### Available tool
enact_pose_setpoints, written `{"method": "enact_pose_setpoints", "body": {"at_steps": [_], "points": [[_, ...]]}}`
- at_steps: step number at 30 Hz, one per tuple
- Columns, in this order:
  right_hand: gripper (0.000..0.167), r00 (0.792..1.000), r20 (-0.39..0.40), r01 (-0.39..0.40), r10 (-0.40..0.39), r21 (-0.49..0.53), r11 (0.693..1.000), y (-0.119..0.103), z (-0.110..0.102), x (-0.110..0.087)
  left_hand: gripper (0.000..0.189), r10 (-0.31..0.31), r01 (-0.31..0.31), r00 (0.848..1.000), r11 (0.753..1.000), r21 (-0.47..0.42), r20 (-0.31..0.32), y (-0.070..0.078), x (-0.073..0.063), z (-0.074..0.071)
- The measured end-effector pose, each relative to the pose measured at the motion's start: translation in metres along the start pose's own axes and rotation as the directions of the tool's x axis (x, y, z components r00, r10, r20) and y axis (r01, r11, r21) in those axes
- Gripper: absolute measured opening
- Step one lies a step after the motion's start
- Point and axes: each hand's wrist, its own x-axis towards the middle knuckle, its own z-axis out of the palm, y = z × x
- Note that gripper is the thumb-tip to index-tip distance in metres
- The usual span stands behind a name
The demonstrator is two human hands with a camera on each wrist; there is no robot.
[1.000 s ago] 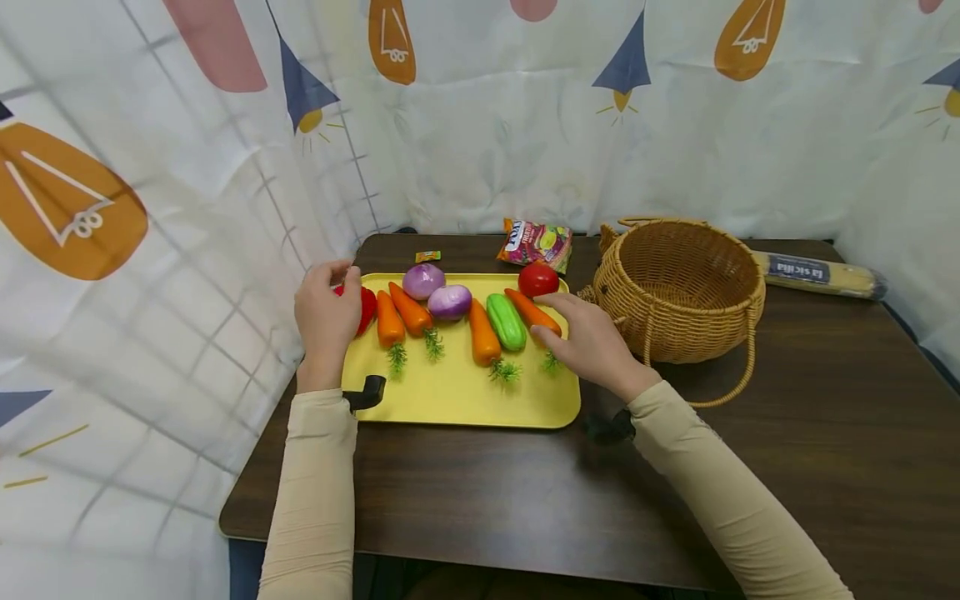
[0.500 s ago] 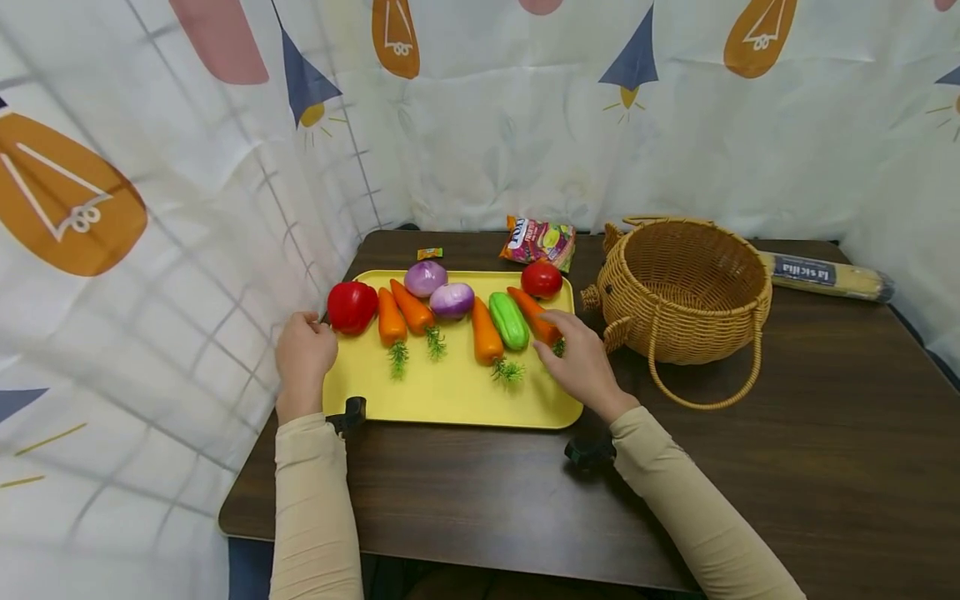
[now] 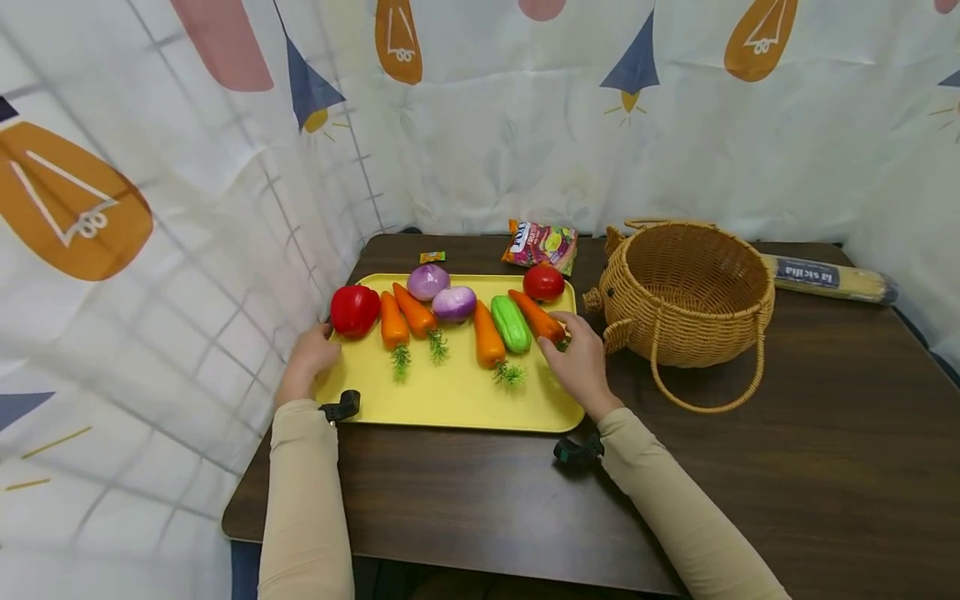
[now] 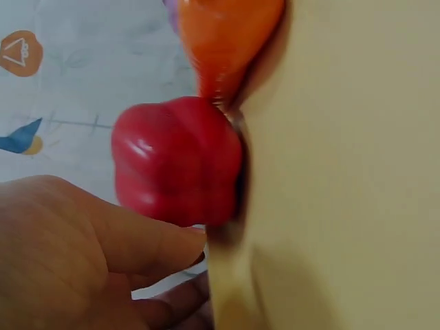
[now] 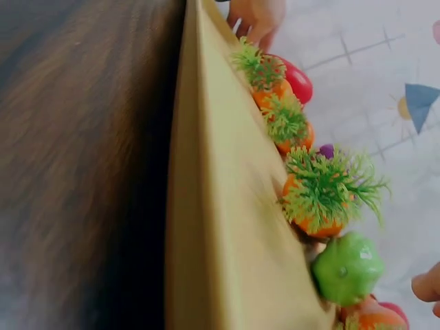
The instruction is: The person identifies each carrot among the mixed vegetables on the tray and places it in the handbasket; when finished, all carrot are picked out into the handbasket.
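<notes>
A yellow tray (image 3: pixel 450 400) lies on the dark table with toy vegetables on it. My left hand (image 3: pixel 309 362) is at its left rim, just below a red bell pepper (image 3: pixel 355 311). In the left wrist view the thumb tip (image 4: pixel 196 244) meets the rim, and the other fingers are partly hidden behind it. My right hand (image 3: pixel 579 358) hovers over the tray's right edge, thumb and fingers spread around the leafy end of a carrot (image 3: pixel 537 317); contact is not shown. Beside that carrot are a green cucumber (image 3: pixel 511 323) and a tomato (image 3: pixel 543 283).
More carrots (image 3: pixel 489 335) and two purple onions (image 3: pixel 453 304) fill the tray's back half. To the right stand a wicker basket (image 3: pixel 682 333) and a pack of pasta (image 3: pixel 832 278). Behind the tray lie a candy bag (image 3: pixel 542 244) and a small wrapped sweet (image 3: pixel 432 257). Curtains border the table.
My left hand has moved from the bell pepper down and left to the tray's rim, uncovering the pepper. My right hand has shifted slightly down and left, staying near the right carrot.
</notes>
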Motion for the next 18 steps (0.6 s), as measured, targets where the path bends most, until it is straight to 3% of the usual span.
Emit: {"method": "enact_pose_setpoints", "body": {"at_steps": [5,11,18], "points": [[0.045,0.993,0.006,-0.115,0.115,0.019,0.993,0.000,0.009,0.003,0.060,0.001,-0.005,0.994,0.999,-0.032,-0.108,-0.010,0.008,0.009],[0.048,0.981,0.003,-0.194,0.194,0.047,0.980,0.002,0.016,0.007,0.053,-0.046,0.023,0.960,0.996,-0.083,-0.276,-0.015,0.011,0.024],[0.049,0.980,0.004,-0.199,0.199,-0.001,0.980,0.006,0.019,0.010,0.053,-0.075,0.044,0.943,0.994,-0.101,-0.323,-0.016,0.015,0.030]]}}
